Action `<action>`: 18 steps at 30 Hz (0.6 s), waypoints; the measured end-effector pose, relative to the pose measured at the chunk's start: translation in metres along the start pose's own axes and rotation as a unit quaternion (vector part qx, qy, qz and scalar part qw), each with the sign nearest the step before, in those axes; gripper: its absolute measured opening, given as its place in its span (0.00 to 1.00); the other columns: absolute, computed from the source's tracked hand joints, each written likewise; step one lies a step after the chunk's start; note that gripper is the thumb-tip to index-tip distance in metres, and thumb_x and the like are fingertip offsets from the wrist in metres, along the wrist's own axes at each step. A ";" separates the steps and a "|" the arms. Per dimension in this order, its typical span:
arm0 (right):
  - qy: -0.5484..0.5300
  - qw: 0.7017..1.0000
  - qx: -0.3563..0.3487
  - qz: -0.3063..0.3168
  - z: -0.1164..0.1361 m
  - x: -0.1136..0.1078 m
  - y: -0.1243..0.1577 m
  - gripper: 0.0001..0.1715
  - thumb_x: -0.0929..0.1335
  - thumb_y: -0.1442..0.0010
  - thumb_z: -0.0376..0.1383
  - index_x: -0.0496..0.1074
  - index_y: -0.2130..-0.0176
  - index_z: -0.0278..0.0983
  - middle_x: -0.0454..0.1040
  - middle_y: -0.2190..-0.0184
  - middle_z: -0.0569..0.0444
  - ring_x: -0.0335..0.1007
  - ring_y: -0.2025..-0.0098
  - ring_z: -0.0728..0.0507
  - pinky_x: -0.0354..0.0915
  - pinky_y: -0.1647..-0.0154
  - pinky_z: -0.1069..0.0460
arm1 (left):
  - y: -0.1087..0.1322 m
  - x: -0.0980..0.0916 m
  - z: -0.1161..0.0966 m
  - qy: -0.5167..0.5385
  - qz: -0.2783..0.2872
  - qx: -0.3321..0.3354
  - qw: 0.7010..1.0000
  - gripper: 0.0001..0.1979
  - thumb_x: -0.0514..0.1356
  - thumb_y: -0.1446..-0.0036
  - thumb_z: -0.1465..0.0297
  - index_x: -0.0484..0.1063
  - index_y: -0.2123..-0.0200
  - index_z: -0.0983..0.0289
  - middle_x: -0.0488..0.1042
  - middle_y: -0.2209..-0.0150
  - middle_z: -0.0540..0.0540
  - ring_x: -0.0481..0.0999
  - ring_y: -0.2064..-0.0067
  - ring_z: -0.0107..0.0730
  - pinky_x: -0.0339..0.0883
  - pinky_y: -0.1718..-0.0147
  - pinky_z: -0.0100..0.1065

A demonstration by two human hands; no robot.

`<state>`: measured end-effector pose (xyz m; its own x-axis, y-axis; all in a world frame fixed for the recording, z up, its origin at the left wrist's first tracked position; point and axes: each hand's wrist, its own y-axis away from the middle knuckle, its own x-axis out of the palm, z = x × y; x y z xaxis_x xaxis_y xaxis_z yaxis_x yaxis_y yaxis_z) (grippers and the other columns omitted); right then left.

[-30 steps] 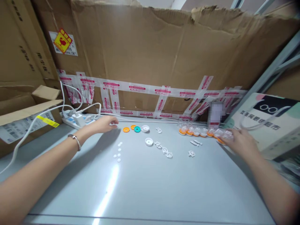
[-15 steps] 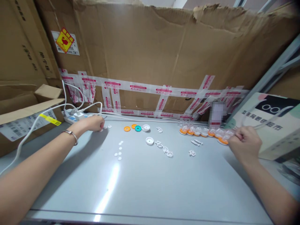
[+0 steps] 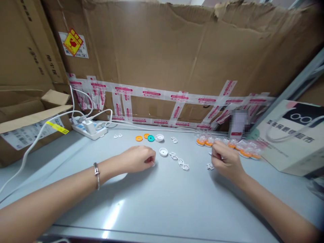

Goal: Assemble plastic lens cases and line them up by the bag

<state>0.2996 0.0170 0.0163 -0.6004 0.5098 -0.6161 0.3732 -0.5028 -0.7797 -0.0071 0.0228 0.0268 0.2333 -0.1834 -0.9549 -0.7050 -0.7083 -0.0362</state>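
Observation:
My left hand (image 3: pixel 138 158) rests curled on the grey table (image 3: pixel 157 199), fingertips pinched near a white round cap (image 3: pixel 163 152); what it holds is hidden. My right hand (image 3: pixel 225 160) is closed in a pinch beside small white toothed pieces (image 3: pixel 180 162) and a row of clear-and-orange parts (image 3: pixel 227 144); what sits in its fingers is too small to name. Two orange rings (image 3: pixel 139 138) and a teal ring (image 3: pixel 151 138) lie behind, next to another white cap (image 3: pixel 159 137).
A taped cardboard wall (image 3: pixel 177 67) stands at the back. A white power strip (image 3: pixel 88 130) with cables lies at the left by an open carton (image 3: pixel 27 125). A printed box (image 3: pixel 293 138) sits at the right.
Both hands came in toward the table's middle. The left left the power strip and now covers the small white discs; the right drew back from the orange row's right end.

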 end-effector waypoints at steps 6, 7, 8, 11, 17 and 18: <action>-0.064 0.994 -0.050 0.071 0.040 0.023 -0.016 0.19 0.56 0.61 0.17 0.43 0.78 0.39 0.48 0.80 0.59 0.45 0.77 0.49 0.44 0.77 0.53 | -0.006 0.018 0.004 0.010 -0.033 0.012 0.999 0.04 0.54 0.48 0.72 0.69 0.70 0.63 0.72 0.69 0.52 0.69 0.68 0.30 0.60 0.71 0.29; -0.075 0.992 -0.060 0.086 0.046 0.027 -0.019 0.19 0.56 0.61 0.17 0.43 0.78 0.39 0.48 0.80 0.59 0.45 0.77 0.49 0.44 0.76 0.53 | -0.006 0.017 0.003 0.020 -0.033 0.011 0.999 0.05 0.54 0.47 0.71 0.69 0.70 0.63 0.72 0.69 0.52 0.69 0.68 0.31 0.60 0.70 0.29; -0.085 0.989 -0.070 0.098 0.051 0.031 -0.022 0.19 0.56 0.61 0.18 0.43 0.77 0.39 0.48 0.80 0.59 0.45 0.77 0.49 0.44 0.76 0.53 | -0.006 0.013 0.003 0.034 -0.034 0.008 0.999 0.05 0.55 0.47 0.69 0.70 0.69 0.63 0.73 0.69 0.53 0.70 0.68 0.31 0.61 0.70 0.29; -0.111 0.984 -0.076 0.115 0.062 0.042 -0.031 0.19 0.56 0.61 0.18 0.43 0.77 0.39 0.49 0.80 0.58 0.45 0.76 0.48 0.45 0.75 0.53 | -0.005 -0.006 0.009 0.074 -0.066 -0.012 0.995 0.09 0.53 0.44 0.67 0.70 0.67 0.64 0.74 0.68 0.53 0.71 0.67 0.31 0.62 0.68 0.29; -0.168 0.982 0.019 0.089 0.058 0.053 -0.029 0.19 0.56 0.60 0.19 0.43 0.78 0.39 0.50 0.79 0.58 0.48 0.75 0.48 0.47 0.75 0.54 | -0.008 -0.026 0.066 0.024 -0.151 -0.121 0.981 0.12 0.51 0.43 0.65 0.70 0.65 0.64 0.75 0.64 0.55 0.73 0.63 0.34 0.64 0.66 0.31; -0.173 0.980 0.028 0.093 0.057 0.053 -0.027 0.18 0.57 0.60 0.19 0.43 0.78 0.39 0.51 0.79 0.58 0.49 0.75 0.48 0.47 0.75 0.54 | -0.009 -0.023 0.076 0.019 -0.151 -0.132 0.979 0.13 0.51 0.44 0.63 0.69 0.63 0.64 0.74 0.62 0.57 0.73 0.61 0.36 0.65 0.65 0.32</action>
<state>0.2177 0.0180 0.0108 -0.7338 0.1432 -0.6641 0.4649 -0.6069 -0.6446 -0.0569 0.0854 0.0264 0.4337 0.0400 -0.9002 -0.4025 -0.8852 -0.2333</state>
